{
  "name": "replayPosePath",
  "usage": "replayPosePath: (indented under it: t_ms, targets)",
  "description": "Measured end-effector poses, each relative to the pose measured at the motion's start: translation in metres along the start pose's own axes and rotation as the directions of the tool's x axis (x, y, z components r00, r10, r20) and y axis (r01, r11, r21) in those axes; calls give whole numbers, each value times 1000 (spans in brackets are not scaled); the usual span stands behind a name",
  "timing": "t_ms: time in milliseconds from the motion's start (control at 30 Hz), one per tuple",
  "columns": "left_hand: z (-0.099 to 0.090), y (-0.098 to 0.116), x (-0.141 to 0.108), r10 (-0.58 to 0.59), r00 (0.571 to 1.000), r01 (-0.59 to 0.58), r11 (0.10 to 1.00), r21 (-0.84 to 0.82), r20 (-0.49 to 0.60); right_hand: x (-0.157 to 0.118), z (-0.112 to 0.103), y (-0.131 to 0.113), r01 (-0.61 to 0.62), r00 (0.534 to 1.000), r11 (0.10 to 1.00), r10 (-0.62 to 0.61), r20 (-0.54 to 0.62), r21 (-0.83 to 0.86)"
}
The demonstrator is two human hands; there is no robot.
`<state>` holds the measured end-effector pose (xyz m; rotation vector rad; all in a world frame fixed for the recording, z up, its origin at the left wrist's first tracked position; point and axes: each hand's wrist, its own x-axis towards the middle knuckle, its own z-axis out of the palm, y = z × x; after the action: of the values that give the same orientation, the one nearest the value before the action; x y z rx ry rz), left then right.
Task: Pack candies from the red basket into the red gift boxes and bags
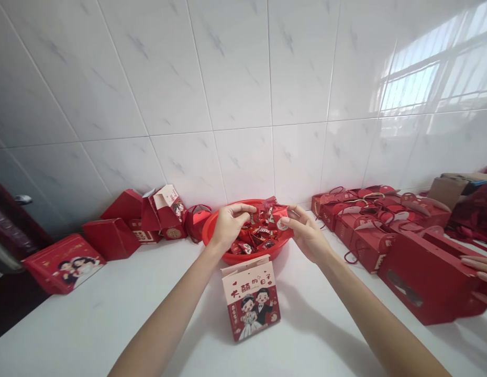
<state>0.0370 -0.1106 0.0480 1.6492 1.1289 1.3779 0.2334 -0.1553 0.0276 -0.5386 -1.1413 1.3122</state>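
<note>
A red bowl [206, 230] of wrapped candies [261, 234] stands near the wall. My left hand [231, 225] is over its left side, thumb and forefinger closed at a red wrapper; what they grip is too small to make out. My right hand [307, 230], at the bowl's right rim, pinches a red candy packet [278, 215] with a pale round mark. In front of the bowl, between my forearms, a red and cream box [252, 306] with a cartoon couple stands upright, its top open.
Red boxes [113, 238] line the left side by the tiled wall. Rows of handled red boxes [363, 225] fill the right side, with a larger red box [428, 277] in front. Another person's hand [481, 272] touches it at the right edge.
</note>
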Motion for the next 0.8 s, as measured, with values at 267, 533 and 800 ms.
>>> replayPosePath:
  t_ms: [267, 533, 800]
  targets:
    - [-12, 17, -68, 70, 990, -77, 995, -57, -124, -20, 40, 9, 18, 992, 1000, -20, 124, 17]
    - [-27, 22, -93, 149, 974, -155, 988, -22, -169, -17, 59, 4, 81, 987, 997, -80, 141, -2]
    - [-33, 10, -111, 127, 980, -129, 992, -1, -150, -17, 52, -4, 141, 977, 983, -119, 176, -118]
